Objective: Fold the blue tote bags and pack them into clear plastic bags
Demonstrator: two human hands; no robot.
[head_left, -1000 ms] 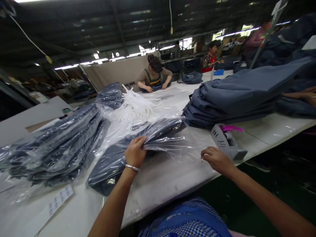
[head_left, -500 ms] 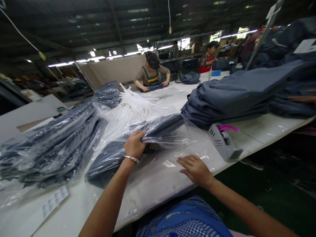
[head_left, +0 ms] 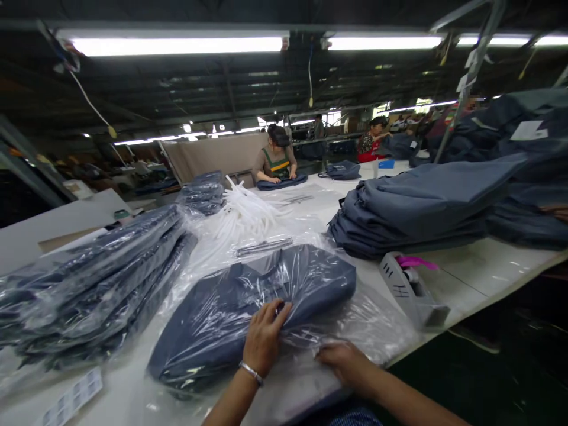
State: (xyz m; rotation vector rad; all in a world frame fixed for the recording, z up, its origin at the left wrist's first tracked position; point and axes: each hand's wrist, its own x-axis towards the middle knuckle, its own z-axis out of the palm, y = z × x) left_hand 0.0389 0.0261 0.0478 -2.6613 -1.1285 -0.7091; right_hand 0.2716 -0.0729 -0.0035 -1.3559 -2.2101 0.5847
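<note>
Blue cloth bundle (head_left: pixel 208 307), puffy and folded, inside a clear plastic bag (head_left: pixel 368 319), lying on the near middle part of the white table (head_left: pixel 501 266). Loose end of the bag spread out to the right of the bundle, shiny and crinkled. Left hand (head_left: pixel 264 340) on the near side of the bundle, fingers bent, tips touching the plastic; hard to tell if pinching it or only pressing. Silver bracelet (head_left: pixel 251 373) around that wrist. Right hand (head_left: pixel 348 364) to the right of it, low by the near table edge, fingers curled in at the loose plastic; too blurry to tell if gripping any.

Label sheet (head_left: pixel 73 397) flat at the near left. Farther back on the left, heap of wrapped bundles (head_left: pixel 97 278), blue too, in shiny plastic. To the right, grey box (head_left: pixel 410 305) near the table edge, with black marks (head_left: pixel 401 290) on its side and a pink strip (head_left: pixel 417 262) on top. Just behind the box, big pile of blue cloth (head_left: pixel 426 201), layers one on another.

Past the wrapped-up bundle in the middle, lots of thin white strips (head_left: pixel 244 210) in a messy bunch. On the far side of the table, person in a green apron (head_left: pixel 278 165), bent over a flat blue cloth (head_left: pixel 281 183).
</note>
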